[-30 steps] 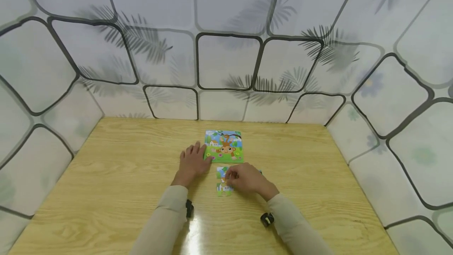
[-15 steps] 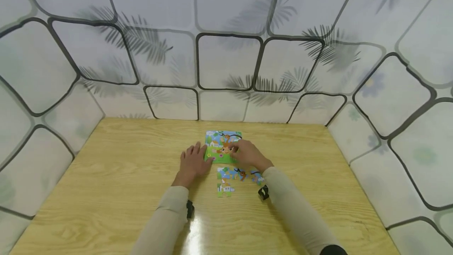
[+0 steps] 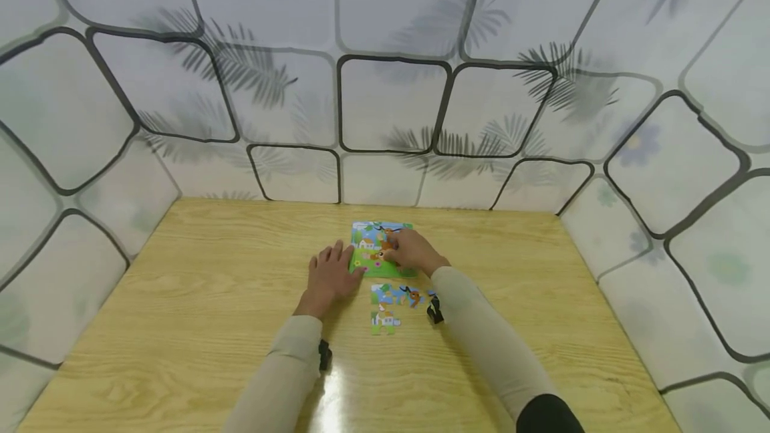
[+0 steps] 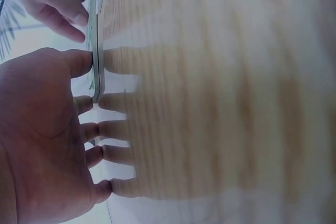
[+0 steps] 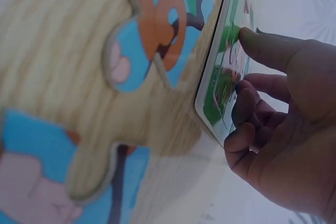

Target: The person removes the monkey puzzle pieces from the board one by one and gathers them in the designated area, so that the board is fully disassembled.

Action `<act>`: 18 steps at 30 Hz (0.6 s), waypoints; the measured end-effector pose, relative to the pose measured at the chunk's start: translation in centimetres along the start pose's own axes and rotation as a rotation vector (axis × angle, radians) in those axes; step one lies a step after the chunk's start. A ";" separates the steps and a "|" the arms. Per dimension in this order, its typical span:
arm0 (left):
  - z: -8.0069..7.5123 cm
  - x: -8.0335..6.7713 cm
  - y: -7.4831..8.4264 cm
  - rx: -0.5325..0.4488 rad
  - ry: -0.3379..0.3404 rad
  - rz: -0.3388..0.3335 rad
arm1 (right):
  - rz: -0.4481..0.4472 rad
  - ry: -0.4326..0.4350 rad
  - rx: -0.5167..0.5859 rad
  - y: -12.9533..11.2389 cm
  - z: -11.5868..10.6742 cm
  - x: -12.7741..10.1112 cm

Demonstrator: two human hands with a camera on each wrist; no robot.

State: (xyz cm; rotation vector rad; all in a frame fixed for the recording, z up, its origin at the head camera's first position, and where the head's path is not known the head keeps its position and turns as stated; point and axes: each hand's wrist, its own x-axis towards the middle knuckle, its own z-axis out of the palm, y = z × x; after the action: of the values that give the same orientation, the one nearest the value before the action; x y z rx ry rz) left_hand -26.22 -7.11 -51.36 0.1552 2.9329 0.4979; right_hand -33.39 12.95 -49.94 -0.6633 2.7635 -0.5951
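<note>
A square puzzle board [image 3: 367,270] with a monkey, a house and flowers lies on the table. My left hand [image 3: 327,278] rests beside it, fingers spread with their tips on the wood and the thumb at the board's near left edge. Over the board's right half is my right hand [image 3: 415,251]. In the right wrist view its thumb and forefinger touch the picture a little apart, the other fingers bent; no loose piece shows between them. Just in front of the board lie loose puzzle pieces: a joined strip [image 3: 391,294] and a house piece [image 3: 385,319] under it.
Another loose piece [image 5: 31,171] shows in the right wrist view, mostly hidden by the right wrist in the head view. The wooden table [image 3: 210,299] meets patterned cloth walls [image 3: 385,105] at the back and sides. A black device [image 3: 435,309] is worn at the right wrist.
My right hand has moved from the loose pieces up to the board, then slightly left over the monkey, uncovering the strip of pieces. The left hand has stayed in place.
</note>
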 end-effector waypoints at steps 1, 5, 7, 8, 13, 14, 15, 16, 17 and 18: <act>0.0 0.0 0.0 0.001 0.001 0.001 | 0.008 -0.006 -0.006 0.0 0.0 0.1; -0.1 -0.1 0.0 -0.002 0.012 0.005 | 0.051 -0.011 -0.021 -0.1 0.0 0.6; -0.2 -0.1 0.1 -0.002 0.018 0.007 | 0.083 -0.018 -0.016 -0.1 0.0 0.8; -0.2 -0.2 0.1 -0.003 0.020 0.008 | 0.097 -0.022 -0.008 -0.1 0.0 0.9; -0.2 -0.3 0.1 -0.006 0.017 0.008 | 0.134 -0.046 0.025 -0.1 -0.2 1.0; -0.2 -0.3 0.1 -0.004 0.018 0.010 | 0.138 -0.045 0.025 -0.1 -0.2 1.0; -0.2 -0.4 0.1 -0.003 0.017 0.010 | 0.140 -0.044 0.025 -0.1 -0.2 1.0; -0.2 -0.4 0.1 0.000 0.016 0.010 | 0.143 -0.044 0.026 -0.2 -0.3 1.0; -0.2 -0.4 0.1 0.003 0.016 0.010 | 0.145 -0.042 0.027 -0.2 -0.3 1.0; -0.2 -0.3 0.0 0.005 0.016 0.010 | 0.147 -0.041 0.030 -0.2 -0.4 1.0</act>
State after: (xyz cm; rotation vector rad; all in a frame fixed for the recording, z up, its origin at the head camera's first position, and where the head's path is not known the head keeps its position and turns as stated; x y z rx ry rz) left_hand -25.92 -7.17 -51.10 0.1677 2.9505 0.4963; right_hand -34.28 12.42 -49.65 -0.4557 2.7299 -0.5828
